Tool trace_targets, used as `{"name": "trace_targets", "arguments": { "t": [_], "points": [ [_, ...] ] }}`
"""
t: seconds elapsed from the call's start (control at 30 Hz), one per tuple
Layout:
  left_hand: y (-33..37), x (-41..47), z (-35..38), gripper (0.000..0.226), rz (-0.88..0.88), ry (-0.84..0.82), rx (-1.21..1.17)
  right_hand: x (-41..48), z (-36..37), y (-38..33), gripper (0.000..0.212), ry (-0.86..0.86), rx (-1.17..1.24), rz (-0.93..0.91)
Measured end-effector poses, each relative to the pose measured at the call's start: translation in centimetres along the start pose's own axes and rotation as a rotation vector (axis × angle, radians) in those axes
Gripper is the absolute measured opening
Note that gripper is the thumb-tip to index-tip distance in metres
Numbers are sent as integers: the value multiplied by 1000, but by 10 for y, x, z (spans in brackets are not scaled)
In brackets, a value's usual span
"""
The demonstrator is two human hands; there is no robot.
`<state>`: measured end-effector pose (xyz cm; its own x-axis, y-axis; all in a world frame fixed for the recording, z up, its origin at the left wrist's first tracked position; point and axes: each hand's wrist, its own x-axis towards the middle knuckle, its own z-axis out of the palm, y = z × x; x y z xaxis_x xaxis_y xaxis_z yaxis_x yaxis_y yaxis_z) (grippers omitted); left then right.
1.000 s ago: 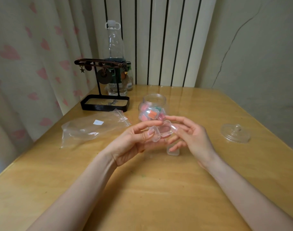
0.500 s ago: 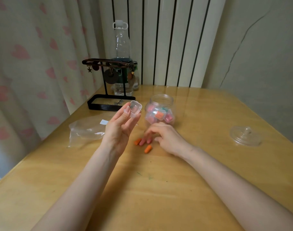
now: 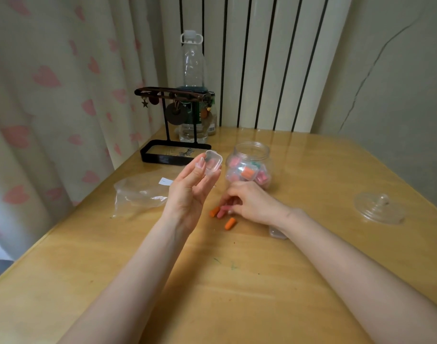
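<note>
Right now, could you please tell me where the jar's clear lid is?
In the head view, the clear lid lies on the table, on its right side, well apart from the open jar and to the right of the right hand.

The jar (image 3: 248,165) stood just past the right hand (image 3: 254,202) and blocked the way ahead. The left hand (image 3: 187,194) was close on its left. On its right, open table (image 3: 324,175) ran as far as the lid (image 3: 378,207).
</note>
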<state>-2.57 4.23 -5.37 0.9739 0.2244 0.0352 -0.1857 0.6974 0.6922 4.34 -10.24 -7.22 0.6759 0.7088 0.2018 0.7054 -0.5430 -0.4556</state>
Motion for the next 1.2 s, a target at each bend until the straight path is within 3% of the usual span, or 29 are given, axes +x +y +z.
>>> {"name": "trace_targets", "arguments": {
  "t": [0.4,0.6,0.77,0.93,1.03,1.2],
  "points": [
    [-2,2,-3,46,-17,-43,87,-7,-10,0,7,57,-22,71],
    [-7,-5,3,38,-340,-86,283,-45,-48,-13,12,377,129,94],
    [-9,-12,6,38,-423,-228,338,-47,-32,-13,12,348,-98,17],
    [-10,-14,6,42,-411,-214,394,-45,-27,-7,10,247,-193,0],
    [-12,-14,5,44,-422,-177,433,-47,-35,-10,6,192,-101,53],
    [-11,-12,4,51,-437,-117,460,-48,-54,-14,18,375,314,140]
  ]
}}
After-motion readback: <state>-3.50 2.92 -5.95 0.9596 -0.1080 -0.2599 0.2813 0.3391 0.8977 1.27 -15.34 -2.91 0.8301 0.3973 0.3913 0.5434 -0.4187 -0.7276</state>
